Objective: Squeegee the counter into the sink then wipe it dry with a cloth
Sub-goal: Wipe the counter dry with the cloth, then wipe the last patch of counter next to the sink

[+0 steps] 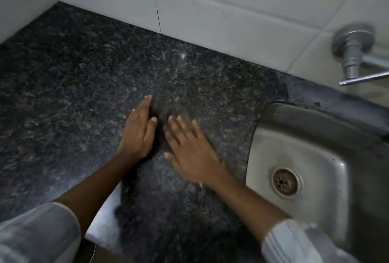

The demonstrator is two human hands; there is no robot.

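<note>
My left hand rests on the dark speckled granite counter, fingers straight and held together, its edge against the stone. Just to its right, my right hand lies flat with fingers spread and is blurred by motion. Both hands hold nothing. A dark gap of counter lies between them. The steel sink is set into the counter to the right of my right hand, with its drain showing. I see no squeegee and no cloth. Faint wet glints show on the stone beyond my fingers.
A white tiled wall runs along the back and left of the counter. A chrome tap sticks out of the wall above the sink. The counter's front edge is near my left forearm. White sleeves cover both arms near the bottom of the frame.
</note>
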